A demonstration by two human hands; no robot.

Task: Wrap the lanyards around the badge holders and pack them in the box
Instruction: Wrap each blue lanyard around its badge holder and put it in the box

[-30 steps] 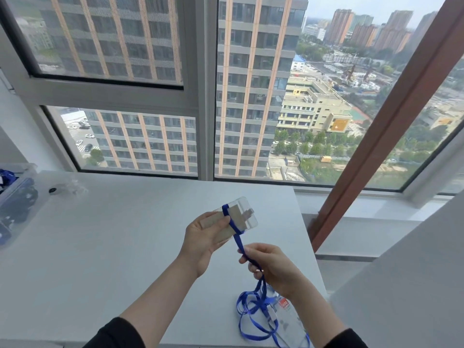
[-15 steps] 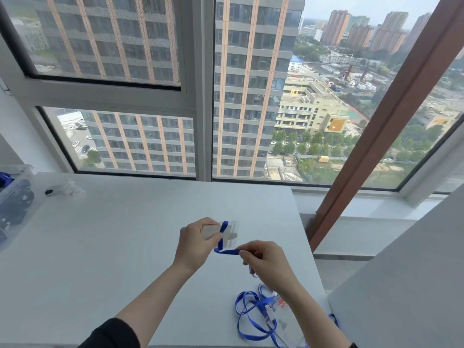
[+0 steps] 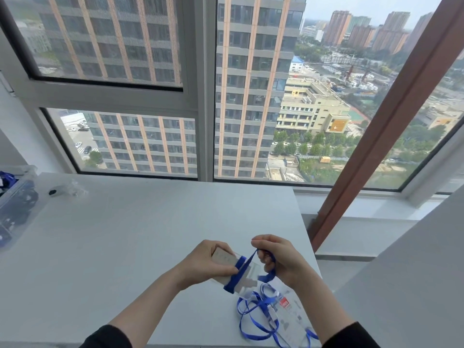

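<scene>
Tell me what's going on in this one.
A person is wrapping a blue lanyard around a clear badge holder above the table. The left hand grips the holder by one end; the right hand pinches the strap, taut from a band already around the holder's middle. A second badge holder with its loose lanyard lies near the right forearm. The clear box sits far left.

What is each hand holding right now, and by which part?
The left hand grips the badge holder by its left end; the right hand pinches the blue lanyard just past its wrapped part.
</scene>
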